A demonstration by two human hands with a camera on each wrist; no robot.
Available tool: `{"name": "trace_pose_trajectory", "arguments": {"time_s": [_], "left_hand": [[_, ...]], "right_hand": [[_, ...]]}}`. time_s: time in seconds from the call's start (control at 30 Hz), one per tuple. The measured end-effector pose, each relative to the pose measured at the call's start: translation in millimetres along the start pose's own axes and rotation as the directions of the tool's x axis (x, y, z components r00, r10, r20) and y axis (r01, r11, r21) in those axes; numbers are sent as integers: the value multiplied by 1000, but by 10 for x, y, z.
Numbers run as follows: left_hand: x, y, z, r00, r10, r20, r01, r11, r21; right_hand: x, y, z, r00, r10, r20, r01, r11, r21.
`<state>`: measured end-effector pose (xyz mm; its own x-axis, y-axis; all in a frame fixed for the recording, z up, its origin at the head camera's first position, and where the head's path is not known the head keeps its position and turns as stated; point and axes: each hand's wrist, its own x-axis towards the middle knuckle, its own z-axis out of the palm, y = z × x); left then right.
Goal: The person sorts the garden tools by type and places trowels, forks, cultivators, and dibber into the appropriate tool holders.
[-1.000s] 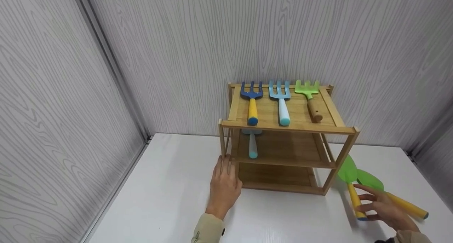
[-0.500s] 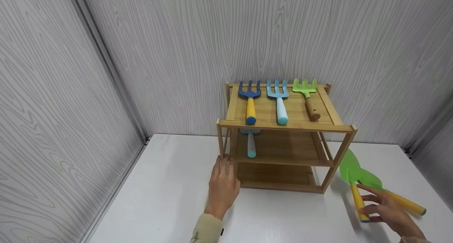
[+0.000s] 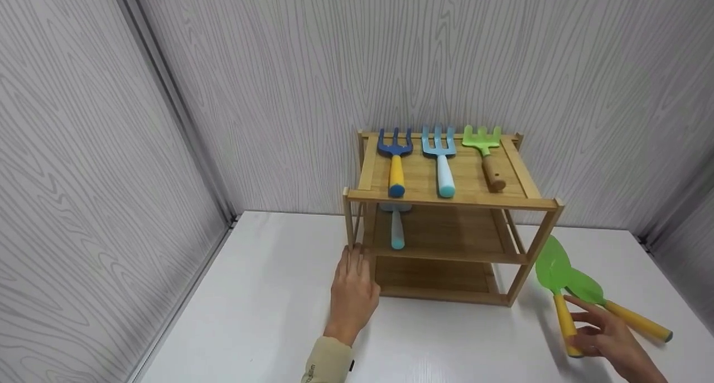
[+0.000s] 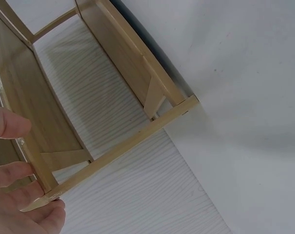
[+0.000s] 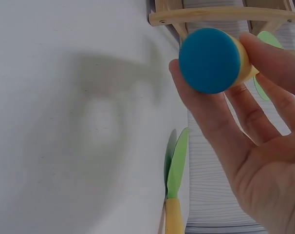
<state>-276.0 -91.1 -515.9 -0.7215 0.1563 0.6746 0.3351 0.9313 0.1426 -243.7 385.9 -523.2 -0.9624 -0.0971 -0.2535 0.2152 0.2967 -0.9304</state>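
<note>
My left hand (image 3: 352, 296) grips the front left post of a three-tier wooden rack (image 3: 452, 203); in the left wrist view its fingers and thumb stand around the rack's corner. Down at the right, my right hand (image 3: 607, 338) pinches the yellow handle of a green garden trowel (image 3: 564, 319) between thumb and fingers. The trowel's blade points away from me, beside the rack's right front leg. Its blue handle end (image 5: 211, 61) faces the right wrist camera. A second green trowel (image 3: 638, 320) with a yellow handle lies on the table just right of it.
Across the rack's top lie a dark blue hand fork (image 3: 396, 174), a light blue hand fork (image 3: 444, 174) and a green hand rake (image 3: 492, 171). On the middle tier rests a light blue tool (image 3: 397, 232), its head partly hidden. Grey wood-grain walls (image 3: 279, 93) enclose the white table (image 3: 268, 316).
The right hand and its trowel have shifted slightly right and towards me, and the blade now overlaps the second trowel's blade in the head view. My left hand stays on the rack.
</note>
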Motion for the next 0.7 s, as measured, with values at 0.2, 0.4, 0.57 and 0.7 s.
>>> {"name": "trace_pose_trajectory", "arguments": {"time_s": [0.2,0.4,0.57,0.7], "left_hand": [[-7,-2,4,1000,8,-16,-8,1000,-1],[-9,5,2,1000,4,-13,-4,1000,4],[-4,3,8,1000,-4,-5,4,1000,13],[-3,2,3,1000,-6,-6,6,1000,5]], "right_hand": [[-35,25,39,1000,27,-12,-27,999,20],[-49,36,90,999,35,-37,-36,999,-7],[-59,21,106,1000,8,-23,-8,1000,-1],[-59,9,118,999,18,-30,-18,1000,-4]]}}
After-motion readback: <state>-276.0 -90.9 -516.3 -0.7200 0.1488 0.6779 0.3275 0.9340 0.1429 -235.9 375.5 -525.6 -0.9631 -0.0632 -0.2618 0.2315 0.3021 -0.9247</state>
